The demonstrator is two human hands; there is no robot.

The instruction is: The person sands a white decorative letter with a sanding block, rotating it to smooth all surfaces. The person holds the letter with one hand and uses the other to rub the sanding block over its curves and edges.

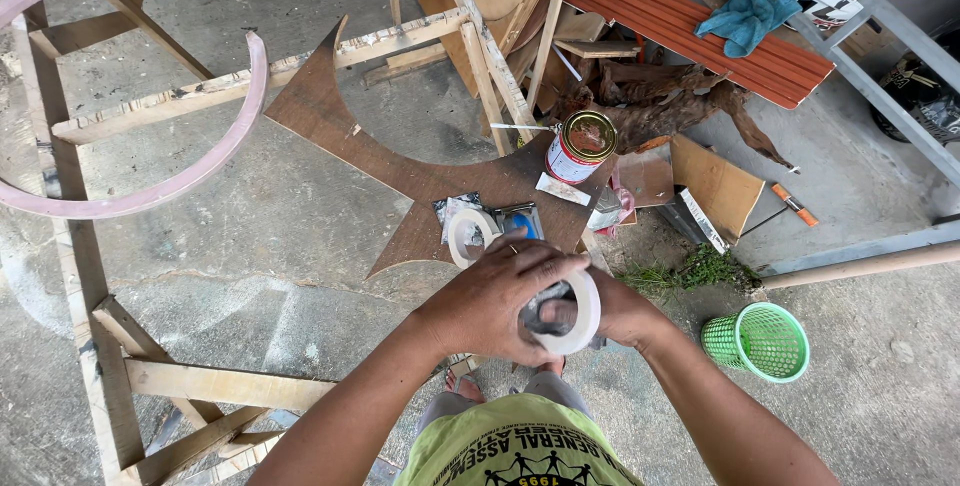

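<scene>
Head view. The left hand (pixel 497 298) lies over a white tape roll (pixel 583 314), its fingers (pixel 548 264) curled together on the roll's upper rim. The right hand (pixel 622 312) clamps the roll from beyond, its fingers hidden behind it. A 2nd tape roll (pixel 466 235) lies just past the left fingertips on the brown board (pixel 400 171), near a paint can (pixel 579 146).
</scene>
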